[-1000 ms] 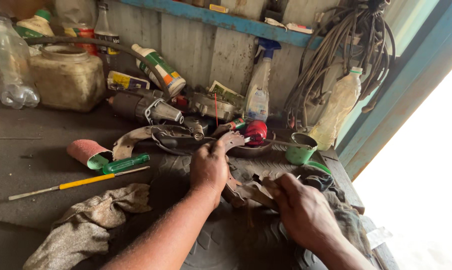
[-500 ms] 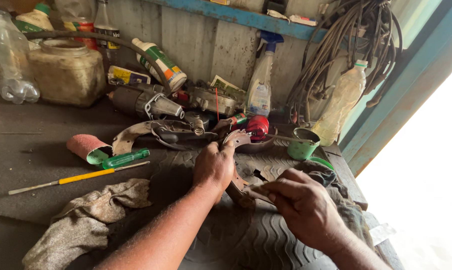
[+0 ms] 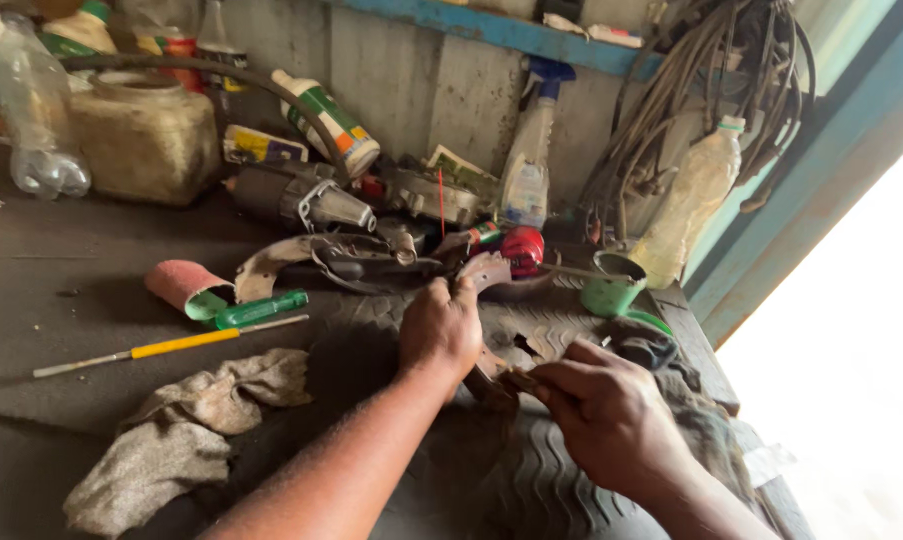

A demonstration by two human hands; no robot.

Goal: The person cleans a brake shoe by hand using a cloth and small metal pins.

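A rusty curved brake shoe [image 3: 484, 310] lies on a piece of old tyre tread [image 3: 532, 470] near the middle of the workbench, its far end rising by the red cap and its near end running down between the two hands. The left hand [image 3: 440, 325] is closed over the far part of the shoe, fingers curled around its edge and knuckles towards the camera. The right hand [image 3: 597, 410] is just to the right and nearer, fingers bent and pinched on the shoe's near end; whether it also holds a small tool there cannot be told. Right of the hands a dark rag [image 3: 672, 380] is bunched on the tread, and beyond it stands a small green cup [image 3: 610, 290] with a cloudy plastic bottle [image 3: 694, 205] behind. Farther back lie a second brake shoe [image 3: 272, 265], a starter motor [image 3: 297, 197] and a spray bottle [image 3: 532, 165], with a bundle of cables [image 3: 692, 90] hanging on the wall to the right. To the left on the dark bench are a roll of sandpaper [image 3: 182, 285], a green-handled screwdriver [image 3: 262, 308], a thin file with a yellow handle [image 3: 172, 346] and a grey rag [image 3: 182, 430], and at the far left a large grimy plastic jar [image 3: 147, 140]
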